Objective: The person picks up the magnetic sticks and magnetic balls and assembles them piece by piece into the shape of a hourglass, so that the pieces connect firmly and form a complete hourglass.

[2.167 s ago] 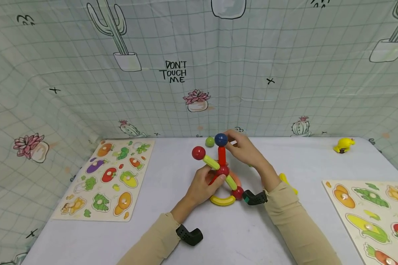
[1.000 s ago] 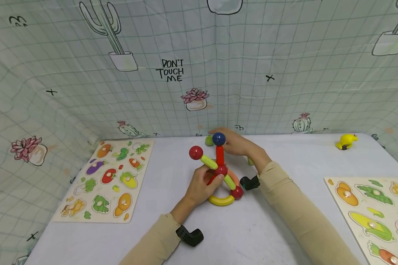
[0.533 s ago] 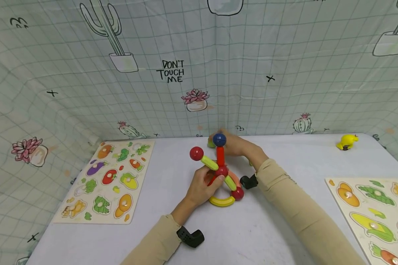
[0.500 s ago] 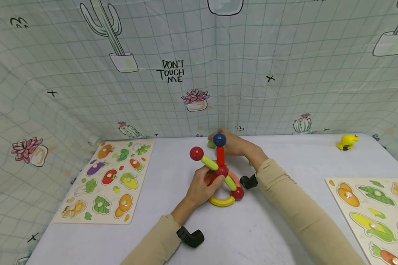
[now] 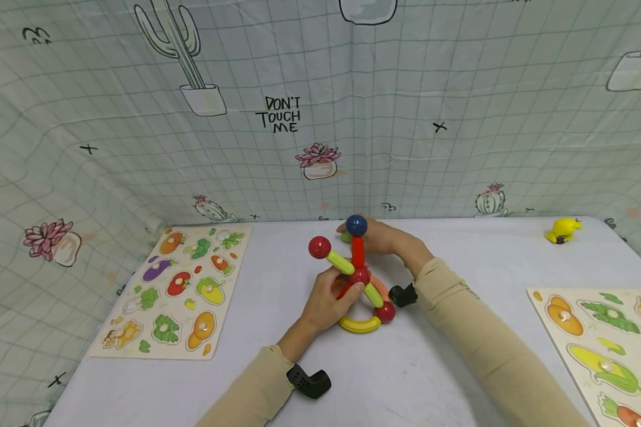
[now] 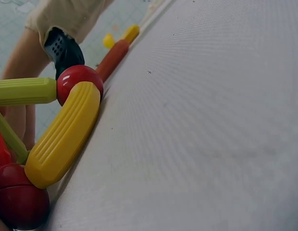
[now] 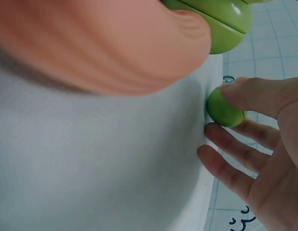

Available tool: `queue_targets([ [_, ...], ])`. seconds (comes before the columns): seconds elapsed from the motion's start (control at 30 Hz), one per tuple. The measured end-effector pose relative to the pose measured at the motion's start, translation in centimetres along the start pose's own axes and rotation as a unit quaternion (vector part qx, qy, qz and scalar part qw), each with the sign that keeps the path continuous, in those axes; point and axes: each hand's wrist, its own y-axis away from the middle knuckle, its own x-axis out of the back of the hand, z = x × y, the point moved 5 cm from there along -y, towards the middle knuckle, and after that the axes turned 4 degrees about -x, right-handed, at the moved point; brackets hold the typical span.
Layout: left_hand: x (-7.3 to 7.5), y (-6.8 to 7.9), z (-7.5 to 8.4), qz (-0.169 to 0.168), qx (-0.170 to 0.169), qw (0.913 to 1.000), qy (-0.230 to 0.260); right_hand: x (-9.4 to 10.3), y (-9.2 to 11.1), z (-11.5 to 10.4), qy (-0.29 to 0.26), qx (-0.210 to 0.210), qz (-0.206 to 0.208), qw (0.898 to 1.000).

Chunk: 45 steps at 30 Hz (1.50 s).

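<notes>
My left hand [image 5: 323, 301] grips a construction of toy magnetic rods and balls at mid-table, its thumb by the central red ball [image 5: 360, 276]. An upright red rod [image 5: 358, 253] carries a blue ball [image 5: 356, 225] on top; a lime rod [image 5: 340, 262] slants up to another red ball [image 5: 319, 247]. Low down, a yellow curved rod [image 6: 67, 137] joins two red balls. A salmon curved rod [image 7: 115, 57] lies on the far side. Behind the construction, my right hand [image 5: 383, 237] pinches a loose green ball [image 7: 225, 109] between thumb and fingers, close over the tabletop.
Vegetable puzzle boards lie at left [image 5: 173, 290] and at right [image 5: 603, 332]. A yellow toy figure [image 5: 563, 230] sits at the back right. A patterned cloth [image 5: 406, 148] hangs right behind the table's back edge. My right forearm crosses beside the construction.
My right hand has left the side of the blue ball, reached behind the construction and taken hold of the loose green ball. My left hand keeps its grip and the construction stays put.
</notes>
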Motion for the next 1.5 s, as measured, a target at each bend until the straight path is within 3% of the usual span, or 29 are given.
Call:
queue_targets([
  [0.2, 0.0, -0.1, 0.0, 0.004, 0.002, 1.0000, 0.001, 0.5, 0.5, 0.5, 0.001, 0.001, 0.001, 1.000],
  [0.4, -0.2, -0.1, -0.2, -0.001, 0.001, 1.0000, 0.007, 2.1, 3.0, 1.7, -0.001, 0.003, 0.030, 1.000],
  [0.6, 0.1, 0.0, -0.1, 0.000, 0.019, 0.9998, 0.000, 3.3, 5.4, 2.3, 0.024, -0.024, 0.015, 0.999],
  [0.77, 0.2, 0.1, 0.0, 0.004, 0.007, 1.0000, -0.002, 4.0, 6.9, 2.7, 0.036, -0.048, 0.027, 0.998],
  [1.13, 0.2, 0.1, 0.1, 0.006, -0.003, 1.0000, -0.003, 3.5, 8.4, 4.0, 0.030, -0.117, -0.005, 0.993],
  [1.5, 0.0, 0.0, 0.2, 0.005, -0.003, 1.0000, -0.006, 2.6, 9.3, 4.8, 0.013, -0.174, 0.020, 0.984],
])
